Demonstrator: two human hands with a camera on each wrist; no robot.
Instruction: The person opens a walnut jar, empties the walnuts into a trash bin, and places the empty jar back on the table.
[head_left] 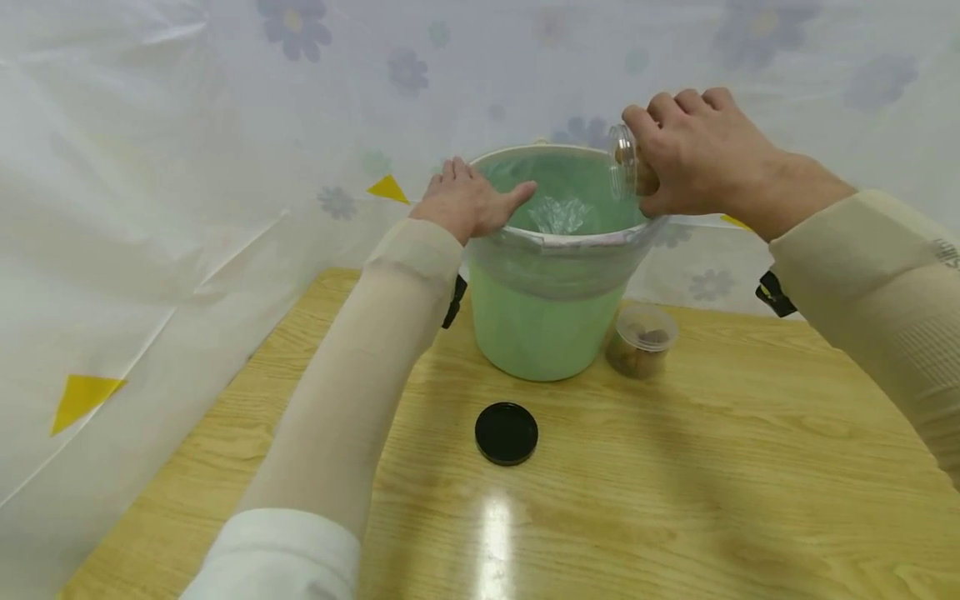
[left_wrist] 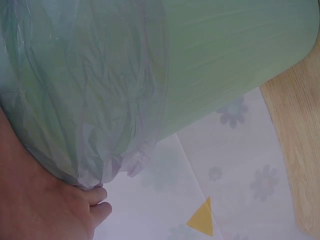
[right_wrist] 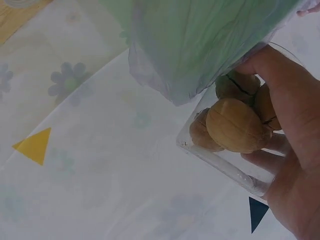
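Note:
A green bucket (head_left: pixel 542 325) lined with a clear plastic bag stands at the back of the wooden table (head_left: pixel 675 500). My left hand (head_left: pixel 468 200) rests on its left rim, fingers straight and thumb over the edge; the left wrist view shows the bucket wall (left_wrist: pixel 225 55) and the bag's folded edge (left_wrist: pixel 90 110). My right hand (head_left: pixel 693 154) grips a clear plastic jar (head_left: pixel 622 158) tipped on its side over the right rim, mouth toward the bucket. In the right wrist view the jar (right_wrist: pixel 225 160) holds walnuts (right_wrist: pixel 237 125).
A black round lid (head_left: pixel 506 432) lies on the table in front of the bucket. A second clear jar with walnuts (head_left: pixel 641 339) stands open at the bucket's right foot. A white flowered sheet (head_left: pixel 150 208) covers the wall behind and to the left.

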